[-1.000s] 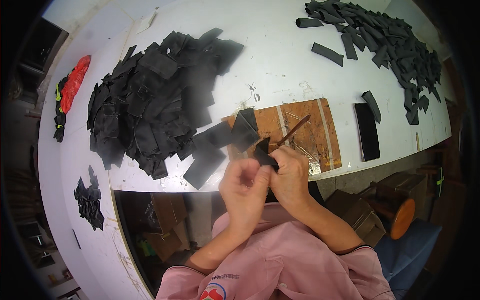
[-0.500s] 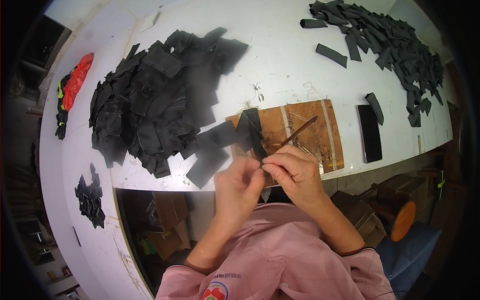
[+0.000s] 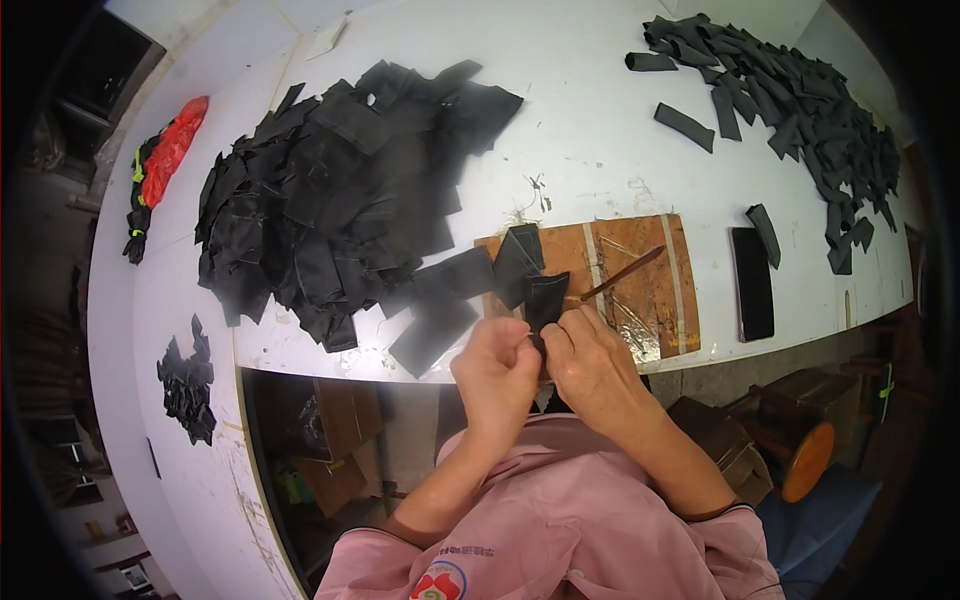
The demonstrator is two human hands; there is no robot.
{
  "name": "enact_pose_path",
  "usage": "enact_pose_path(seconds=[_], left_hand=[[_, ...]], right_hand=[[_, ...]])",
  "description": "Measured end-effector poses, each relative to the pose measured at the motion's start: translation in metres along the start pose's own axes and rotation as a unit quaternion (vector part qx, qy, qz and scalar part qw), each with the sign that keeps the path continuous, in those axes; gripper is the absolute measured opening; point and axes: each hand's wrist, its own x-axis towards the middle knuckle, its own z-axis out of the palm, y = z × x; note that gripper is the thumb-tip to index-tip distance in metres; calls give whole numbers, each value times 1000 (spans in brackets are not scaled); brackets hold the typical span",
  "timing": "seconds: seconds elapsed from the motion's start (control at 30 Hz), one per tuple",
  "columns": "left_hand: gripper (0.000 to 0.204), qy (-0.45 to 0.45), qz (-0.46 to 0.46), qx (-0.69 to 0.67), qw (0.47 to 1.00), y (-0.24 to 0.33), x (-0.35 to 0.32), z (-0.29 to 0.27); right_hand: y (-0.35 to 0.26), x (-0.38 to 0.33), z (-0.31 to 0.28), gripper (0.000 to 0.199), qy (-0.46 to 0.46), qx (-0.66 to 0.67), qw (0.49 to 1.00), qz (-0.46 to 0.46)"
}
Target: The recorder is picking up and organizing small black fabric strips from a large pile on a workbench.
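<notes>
Between hands (image 3: 495,368) (image 3: 592,362), matte black cloth (image 3: 546,297)

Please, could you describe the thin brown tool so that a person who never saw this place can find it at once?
On the white table, find the wooden board near the person's right hand. The thin brown tool slants across it, its far end toward the right. Unlike the wide black pieces nearby, it is narrow and stick-like.

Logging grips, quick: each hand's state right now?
Left hand: pinched closed; anything held cannot be told.
Right hand: closed, holding a flat black fabric piece.
</notes>
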Motion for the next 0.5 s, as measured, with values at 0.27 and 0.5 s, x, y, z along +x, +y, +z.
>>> enact_pose_path(seconds=[0.27,0.5], left_hand=[[27,-260,-338,-500,754,34,21,-32],[20,-40,-73,-126,989,27,3,-3]], right_hand=[[8,2,-10,8,12,504,831,234],[-6,-3,1,12,21,802,467,372]])
